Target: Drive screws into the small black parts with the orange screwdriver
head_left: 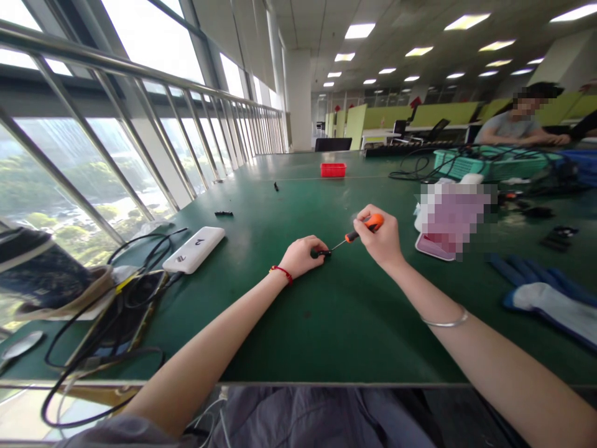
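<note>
My left hand (302, 256) is pinching the black part (323, 253), likely steadying it; right of it, my right hand (381, 238) is curling closed around the screwdriver (375, 222).

We've got a nice open strip of tabletop (298, 205) straight ahead of our fingers (318, 242), right up to the red tray (333, 170). Left of them, the white slab (196, 249) and black cables (128, 297) are in our way; off to the right, it's the pink item (436, 246) and blue-white glove (545, 298).
</note>
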Tool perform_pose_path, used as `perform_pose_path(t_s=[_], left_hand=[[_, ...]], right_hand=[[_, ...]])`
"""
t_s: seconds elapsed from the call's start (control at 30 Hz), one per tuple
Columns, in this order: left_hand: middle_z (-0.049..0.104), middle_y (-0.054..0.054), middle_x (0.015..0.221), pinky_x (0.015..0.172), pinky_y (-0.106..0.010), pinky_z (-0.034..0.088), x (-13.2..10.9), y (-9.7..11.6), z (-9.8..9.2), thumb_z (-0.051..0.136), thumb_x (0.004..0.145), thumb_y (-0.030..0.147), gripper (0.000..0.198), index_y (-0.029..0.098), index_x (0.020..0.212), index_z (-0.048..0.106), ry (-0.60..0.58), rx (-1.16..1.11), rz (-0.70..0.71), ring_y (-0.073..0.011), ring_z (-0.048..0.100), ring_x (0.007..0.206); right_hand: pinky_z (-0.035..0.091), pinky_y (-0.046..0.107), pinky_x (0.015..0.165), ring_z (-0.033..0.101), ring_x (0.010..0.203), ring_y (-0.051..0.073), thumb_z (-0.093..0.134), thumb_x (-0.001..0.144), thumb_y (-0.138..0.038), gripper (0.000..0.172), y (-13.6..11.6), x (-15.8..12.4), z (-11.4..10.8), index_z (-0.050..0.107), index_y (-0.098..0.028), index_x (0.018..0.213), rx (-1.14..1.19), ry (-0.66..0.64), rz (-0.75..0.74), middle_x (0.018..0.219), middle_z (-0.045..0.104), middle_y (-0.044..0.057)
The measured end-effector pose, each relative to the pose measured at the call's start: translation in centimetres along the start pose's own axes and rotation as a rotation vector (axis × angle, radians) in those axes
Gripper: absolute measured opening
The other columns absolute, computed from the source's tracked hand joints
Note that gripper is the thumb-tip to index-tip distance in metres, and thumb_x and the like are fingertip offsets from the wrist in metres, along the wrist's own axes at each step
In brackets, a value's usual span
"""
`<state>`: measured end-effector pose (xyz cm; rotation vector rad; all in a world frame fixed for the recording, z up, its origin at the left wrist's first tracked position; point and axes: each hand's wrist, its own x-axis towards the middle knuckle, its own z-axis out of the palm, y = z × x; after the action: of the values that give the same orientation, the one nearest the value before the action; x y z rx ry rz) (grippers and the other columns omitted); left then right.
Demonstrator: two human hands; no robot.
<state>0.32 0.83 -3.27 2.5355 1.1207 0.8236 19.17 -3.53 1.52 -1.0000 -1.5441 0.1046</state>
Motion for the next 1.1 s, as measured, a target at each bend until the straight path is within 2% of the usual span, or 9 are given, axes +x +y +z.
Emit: perform_pose_path(t_s=[0.17, 0.4, 0.67, 0.87, 1.1], left_hand=[[0.066, -0.001, 0.090, 0.072, -0.024, 0.049, 0.01, 0.03, -0.05, 0.057, 0.071, 0.019, 0.019, 0.020, 0.086, 0.069, -0.007, 0.016, 0.010, -0.0141, 0.062, 0.080], [0.066, -0.001, 0.090, 0.071, -0.024, 0.049, -0.10, 0.05, -0.09, 0.057, 0.071, 0.019, 0.019, 0.020, 0.087, 0.069, 0.005, 0.009, 0.014, -0.0135, 0.062, 0.079], [0.065, -0.002, 0.089, 0.072, -0.024, 0.050, 0.00, 0.03, -0.13, 0.057, 0.070, 0.017, 0.020, 0.019, 0.086, 0.069, -0.010, -0.002, 0.019, -0.0137, 0.061, 0.078], [0.065, -0.003, 0.088, 0.071, -0.024, 0.049, 0.00, -0.14, -0.09, 0.057, 0.071, 0.017, 0.020, 0.018, 0.086, 0.069, -0.009, -0.031, 0.033, -0.0136, 0.061, 0.077], [0.065, -0.002, 0.088, 0.072, -0.024, 0.049, -0.04, -0.13, -0.05, 0.057, 0.071, 0.017, 0.019, 0.019, 0.086, 0.069, -0.011, -0.029, 0.026, -0.0135, 0.061, 0.078]], right_hand=[[0.037, 0.025, 0.054, 0.045, 0.053, 0.012, 0.052, 0.072, -0.025, 0.018, 0.02, 0.03, 0.04, 0.043, -0.021, 0.057, -0.007, -0.022, 0.013, 0.055, 0.047, -0.002], [0.037, 0.026, 0.053, 0.044, 0.052, 0.012, 0.052, 0.071, -0.025, 0.018, -0.19, 0.11, -0.21, 0.043, -0.022, 0.057, 0.015, 0.042, 0.002, 0.054, 0.047, -0.002], [0.037, 0.026, 0.052, 0.044, 0.052, 0.012, 0.052, 0.071, -0.025, 0.018, -0.06, -0.09, 0.06, 0.043, -0.022, 0.056, 0.010, 0.002, 0.031, 0.054, 0.047, -0.002], [0.036, 0.026, 0.052, 0.043, 0.051, 0.012, 0.052, 0.071, -0.025, 0.018, -0.13, -0.04, -0.05, 0.043, -0.022, 0.056, 0.008, 0.048, 0.014, 0.053, 0.045, -0.002], [0.037, 0.026, 0.053, 0.045, 0.053, 0.012, 0.051, 0.075, -0.030, 0.022, 0.38, 0.12, 0.01, 0.043, -0.022, 0.056, 0.006, -0.001, 0.022, 0.054, 0.046, -0.002]])
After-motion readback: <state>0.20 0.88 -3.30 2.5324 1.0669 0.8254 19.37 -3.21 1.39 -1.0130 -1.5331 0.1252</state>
